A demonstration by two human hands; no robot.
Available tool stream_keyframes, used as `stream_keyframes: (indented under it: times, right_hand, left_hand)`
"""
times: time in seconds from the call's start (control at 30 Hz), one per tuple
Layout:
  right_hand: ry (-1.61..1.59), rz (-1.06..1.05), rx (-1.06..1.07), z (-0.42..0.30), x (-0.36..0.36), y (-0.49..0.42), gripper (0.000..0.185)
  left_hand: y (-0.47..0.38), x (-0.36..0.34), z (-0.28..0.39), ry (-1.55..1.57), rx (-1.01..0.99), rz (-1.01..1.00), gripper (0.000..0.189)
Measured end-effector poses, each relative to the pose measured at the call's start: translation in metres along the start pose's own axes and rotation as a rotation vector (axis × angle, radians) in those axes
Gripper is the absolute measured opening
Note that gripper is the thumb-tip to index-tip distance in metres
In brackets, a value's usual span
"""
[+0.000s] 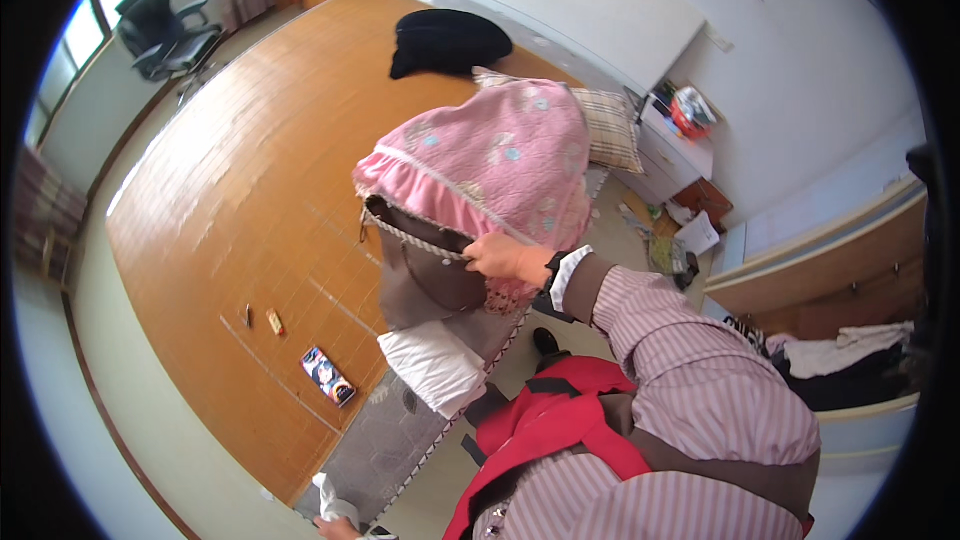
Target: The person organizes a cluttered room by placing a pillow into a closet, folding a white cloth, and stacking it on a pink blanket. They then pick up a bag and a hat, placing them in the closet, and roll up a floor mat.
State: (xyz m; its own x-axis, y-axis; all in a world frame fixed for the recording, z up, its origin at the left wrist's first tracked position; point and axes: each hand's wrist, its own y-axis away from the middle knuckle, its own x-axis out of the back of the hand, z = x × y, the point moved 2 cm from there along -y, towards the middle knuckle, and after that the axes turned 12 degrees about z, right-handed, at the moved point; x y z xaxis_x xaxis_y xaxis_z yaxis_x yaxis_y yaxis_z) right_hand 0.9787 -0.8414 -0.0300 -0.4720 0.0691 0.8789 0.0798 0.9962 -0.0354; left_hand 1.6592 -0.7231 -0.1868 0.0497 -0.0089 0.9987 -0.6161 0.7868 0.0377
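My right hand (pixel 496 256) grips the rim of a brown bag (pixel 420 281), close to its pale twisted rope handle (pixel 409 236). A pink quilted cloth (pixel 487 150) with a ruffled edge and flower patches lies bunched over and behind the bag's opening; whether part of it is inside is hidden. Folded white cloth (pixel 435 367) lies just below the bag. At the lower left edge my left hand (pixel 339 529), partly cut off, holds a crumpled white tissue or cloth (pixel 326 495) over the grey patterned fabric (pixel 405 420).
On the wide wooden platform (pixel 247 165) lie a boxed item with a printed front (pixel 328 377), a small yellow item (pixel 275 322), a small dark item (pixel 248 315) and a black bundle (pixel 450 41). A plaid cushion (pixel 611 127), white cabinet (pixel 664 154) and open wardrobe (pixel 825 292) stand right.
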Motion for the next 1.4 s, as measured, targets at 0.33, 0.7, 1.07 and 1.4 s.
stream_keyframes:
  times: [0.33, 0.7, 1.07, 1.4]
  right_hand:
    - [-0.356, 0.046, -0.127, 0.1, 0.21, 0.15, 0.022]
    - [-0.281, 0.38, -0.426, 0.297, 0.278, 0.406, 0.019]
    - [-0.051, 0.642, -1.088, 0.448, 0.303, 0.544, 0.021]
    - [-0.05, 0.751, -1.408, 0.564, 0.369, 0.562, 0.031]
  left_hand:
    - [0.175, 0.133, 0.211, 0.211, -0.506, -0.101, 0.058]
    - [0.474, 0.262, 0.595, 0.373, -1.42, -0.286, 0.054]
    - [0.702, 0.199, 0.8, -0.014, -2.414, -0.245, 0.036]
    - [0.789, 0.14, 1.0, 0.441, -2.255, -0.309, 0.046]
